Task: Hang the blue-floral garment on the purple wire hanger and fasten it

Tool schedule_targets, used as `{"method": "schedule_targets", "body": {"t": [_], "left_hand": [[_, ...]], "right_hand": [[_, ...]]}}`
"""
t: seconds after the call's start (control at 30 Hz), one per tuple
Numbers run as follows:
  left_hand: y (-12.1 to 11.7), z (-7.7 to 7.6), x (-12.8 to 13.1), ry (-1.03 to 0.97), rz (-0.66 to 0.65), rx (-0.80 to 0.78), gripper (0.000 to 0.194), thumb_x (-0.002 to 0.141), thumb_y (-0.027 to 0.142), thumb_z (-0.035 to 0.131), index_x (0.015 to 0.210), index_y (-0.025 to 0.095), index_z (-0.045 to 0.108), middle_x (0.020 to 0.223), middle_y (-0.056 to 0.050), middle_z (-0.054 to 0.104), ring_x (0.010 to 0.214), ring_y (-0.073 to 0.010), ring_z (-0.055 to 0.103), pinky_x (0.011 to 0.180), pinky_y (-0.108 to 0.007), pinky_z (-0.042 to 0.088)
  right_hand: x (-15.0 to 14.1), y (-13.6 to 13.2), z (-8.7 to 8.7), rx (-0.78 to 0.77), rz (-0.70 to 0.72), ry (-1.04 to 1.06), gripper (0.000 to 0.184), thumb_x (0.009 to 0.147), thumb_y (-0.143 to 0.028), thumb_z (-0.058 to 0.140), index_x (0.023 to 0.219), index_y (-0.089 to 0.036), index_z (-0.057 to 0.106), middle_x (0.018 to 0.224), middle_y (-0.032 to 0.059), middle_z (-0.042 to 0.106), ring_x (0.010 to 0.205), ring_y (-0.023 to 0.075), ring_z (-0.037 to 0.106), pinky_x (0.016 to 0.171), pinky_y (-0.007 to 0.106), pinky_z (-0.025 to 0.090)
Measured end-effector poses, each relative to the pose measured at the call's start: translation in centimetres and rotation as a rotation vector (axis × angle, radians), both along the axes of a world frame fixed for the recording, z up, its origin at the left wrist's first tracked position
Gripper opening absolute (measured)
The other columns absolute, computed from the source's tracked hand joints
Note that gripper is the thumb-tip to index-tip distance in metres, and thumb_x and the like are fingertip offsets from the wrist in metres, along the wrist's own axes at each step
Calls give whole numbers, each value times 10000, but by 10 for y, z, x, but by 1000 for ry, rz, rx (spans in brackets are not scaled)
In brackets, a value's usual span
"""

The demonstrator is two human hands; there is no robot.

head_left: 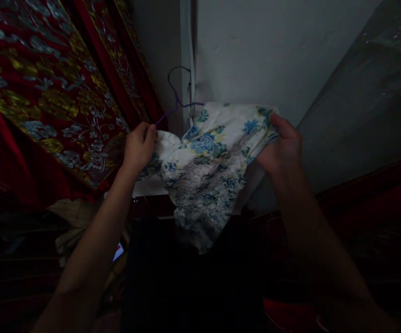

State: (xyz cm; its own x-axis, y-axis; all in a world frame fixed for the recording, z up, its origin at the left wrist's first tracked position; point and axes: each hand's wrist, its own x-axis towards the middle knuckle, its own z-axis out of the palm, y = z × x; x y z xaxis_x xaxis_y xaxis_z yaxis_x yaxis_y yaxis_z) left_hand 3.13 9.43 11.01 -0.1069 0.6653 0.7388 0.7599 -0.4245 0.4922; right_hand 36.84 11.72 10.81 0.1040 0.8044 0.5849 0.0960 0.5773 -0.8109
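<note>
A white shirt with blue and green flowers (205,145) hangs in front of me on a thin purple hanger (177,99). The hanger's hook and neck show above the collar, while most of its bar lies inside the cloth. My left hand (140,145) is closed on the shirt's left shoulder, around the hanger's end there. At the other shoulder, my right hand (281,145) pinches the cloth, thumb on top and fingers behind. The lower part of the shirt hangs bunched and wrinkled between my arms.
Red fabric with gold and silver embroidery (58,97) hangs at the left. Behind the shirt stands a pale wall (249,55) with a white cable (188,51) running down it. A lit phone (118,252) and beige cloth (73,222) lie low at the left.
</note>
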Motion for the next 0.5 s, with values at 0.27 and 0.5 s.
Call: {"method": "schedule_targets", "body": {"t": [0.27,0.5], "left_hand": [[-17,-3,-2,-123,-286,-120,375,970,532,513,842,194,612,775,-26,641,742,-165,597,701,-282,474],[-57,-1,56,-77,-786,-258,537,981,642,419,968,181,695,1051,-104,697,1052,-259,642,966,-391,491]], "right_hand": [[-45,-70,10,-136,683,-404,763,863,-813,417,1080,-147,721,1054,160,747,1059,302,701,852,435,572],[-87,-46,-87,140,290,-697,1103,618,-291,865,1567,-188,314,1659,188,230,1552,415,133,1259,627,84]]}}
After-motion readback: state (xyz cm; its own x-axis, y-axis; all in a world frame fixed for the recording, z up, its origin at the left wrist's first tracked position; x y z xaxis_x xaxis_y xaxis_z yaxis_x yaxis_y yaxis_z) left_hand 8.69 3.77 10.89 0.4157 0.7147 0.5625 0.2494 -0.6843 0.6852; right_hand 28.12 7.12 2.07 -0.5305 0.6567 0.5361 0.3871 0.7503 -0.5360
